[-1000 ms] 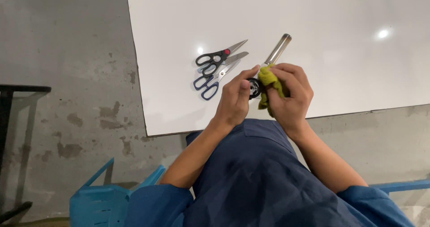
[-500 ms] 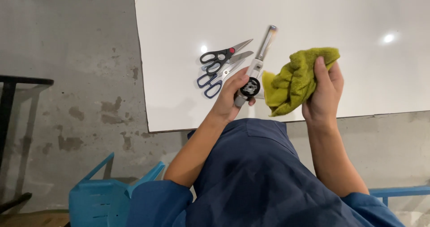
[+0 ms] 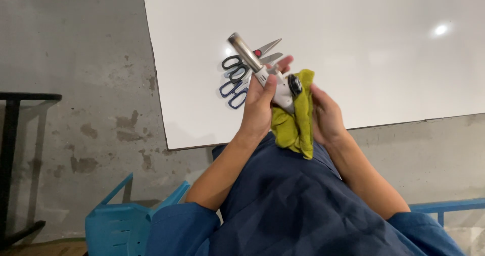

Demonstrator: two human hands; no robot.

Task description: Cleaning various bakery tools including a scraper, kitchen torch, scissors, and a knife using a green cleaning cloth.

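My left hand (image 3: 260, 104) grips a white tool with a long metal tube (image 3: 262, 74) and a black knob at its near end, tube pointing up and to the left. My right hand (image 3: 326, 114) holds a yellow-green cloth (image 3: 295, 122) pressed against the tool's knob end. Both hands hover over the near edge of a white table (image 3: 379, 49). Two pairs of scissors (image 3: 240, 76) lie on the table just behind the tool, one with black handles and a red pivot, one with blue handles.
A blue plastic chair (image 3: 118, 215) stands at the lower left on the grey concrete floor. A black table leg and frame (image 3: 12, 150) show at the far left. My blue sleeves and shirt fill the lower middle.
The cloth hand has come back from the right and now presses the cloth against the tool. The left hand has turned the tool so the tube points up-left.
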